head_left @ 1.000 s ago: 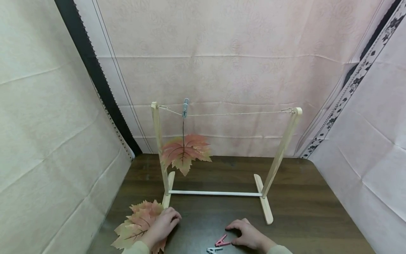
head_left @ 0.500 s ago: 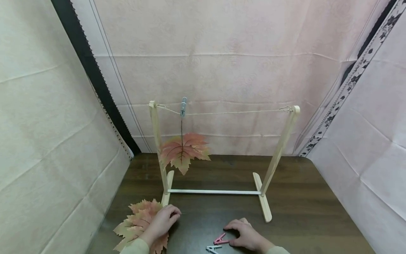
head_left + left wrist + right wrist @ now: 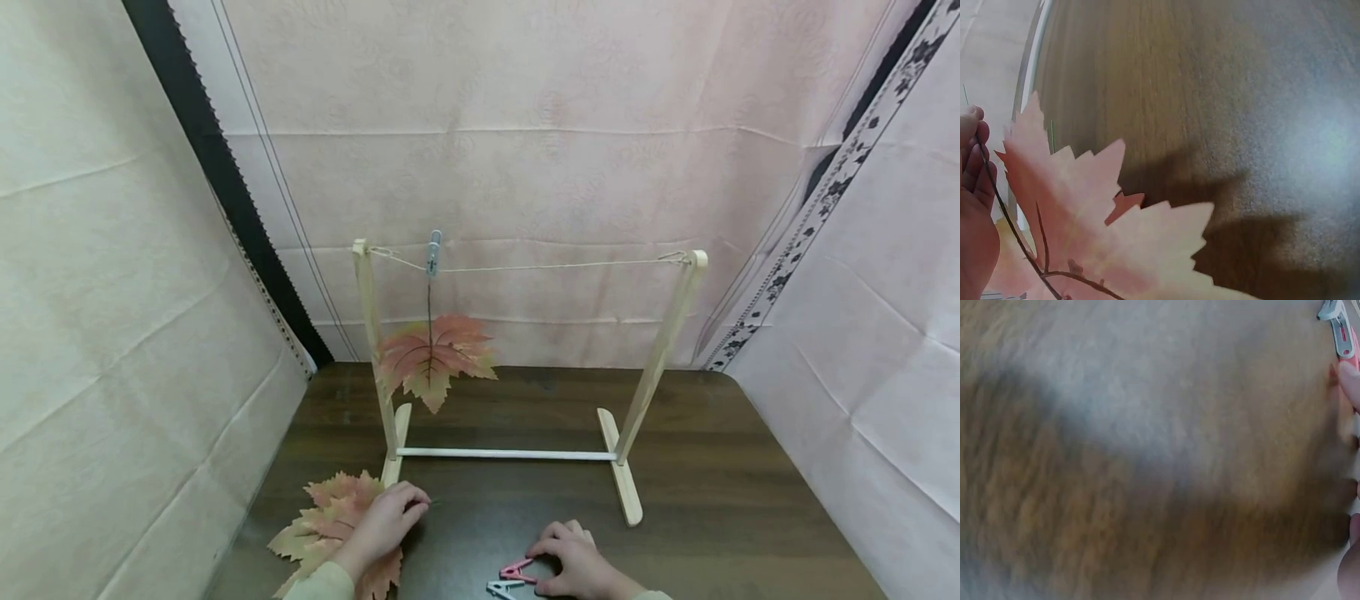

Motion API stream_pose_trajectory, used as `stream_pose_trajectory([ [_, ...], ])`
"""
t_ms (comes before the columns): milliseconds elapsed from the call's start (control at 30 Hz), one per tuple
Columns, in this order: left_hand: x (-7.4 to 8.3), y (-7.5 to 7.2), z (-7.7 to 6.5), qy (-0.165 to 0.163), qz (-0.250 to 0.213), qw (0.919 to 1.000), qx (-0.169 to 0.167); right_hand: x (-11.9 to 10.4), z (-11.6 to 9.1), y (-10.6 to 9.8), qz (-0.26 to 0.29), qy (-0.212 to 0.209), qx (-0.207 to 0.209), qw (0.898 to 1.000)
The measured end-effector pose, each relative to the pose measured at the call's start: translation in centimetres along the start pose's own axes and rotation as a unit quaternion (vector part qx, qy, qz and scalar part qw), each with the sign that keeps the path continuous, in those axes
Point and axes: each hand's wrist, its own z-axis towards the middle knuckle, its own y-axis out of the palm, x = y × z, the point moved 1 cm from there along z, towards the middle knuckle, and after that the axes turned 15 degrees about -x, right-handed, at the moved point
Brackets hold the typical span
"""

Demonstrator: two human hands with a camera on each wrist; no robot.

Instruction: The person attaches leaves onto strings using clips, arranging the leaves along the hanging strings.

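My left hand (image 3: 382, 521) pinches the dark stem (image 3: 1002, 203) of an artificial maple leaf (image 3: 1072, 206) between thumb and fingertips. The pink and yellow leaf spreads below that hand, and its stem tip pokes past the fingers. More maple leaves (image 3: 322, 533) lie around and under the left wrist, partly hidden by it. On the table, my right hand (image 3: 577, 567) has index finger and thumb at the two handle ends of a pink clothespin (image 3: 514, 572). A pale blue-grey clothespin (image 3: 502, 588) lies just in front of the pink one.
Behind the hands stands a wooden rack with a left post (image 3: 371, 333), a right post (image 3: 663, 358) and a white bottom rod (image 3: 506, 454). Along its string (image 3: 555, 267), a blue clothespin (image 3: 433, 254) holds a hanging maple leaf (image 3: 435, 358). Pale cloth walls (image 3: 525, 183) enclose the table.
My right hand has shifted slightly left, its thumb and index finger now closer about the pink clothespin, which has turned a little. The left hand stays nearly still, with the stem tip now showing.
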Motion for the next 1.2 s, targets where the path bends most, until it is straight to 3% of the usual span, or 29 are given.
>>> stream_pose_trajectory([
  [233,0.3,-0.2,0.0,0.01,0.021,0.9996,0.012,-0.1,0.0,-0.1,0.021,0.007,0.015,1.0],
  [400,0.7,-0.8,0.1,0.005,0.018,0.9998,0.012,0.0,0.1,-1.1,0.066,0.007,0.014,0.998],
  [600,1.1,-1.3,0.1,0.007,0.036,0.9992,0.018,0.1,0.6,-2.6,0.082,0.029,0.045,0.995],
  [1000,3.1,-3.4,0.4,0.014,0.025,0.9972,0.069,0.0,2.3,-8.0,0.102,0.062,0.113,0.986],
  [1200,4.2,-4.5,0.6,0.019,0.011,0.9974,0.068,0.1,3.0,-10.7,0.122,0.073,0.125,0.982],
])
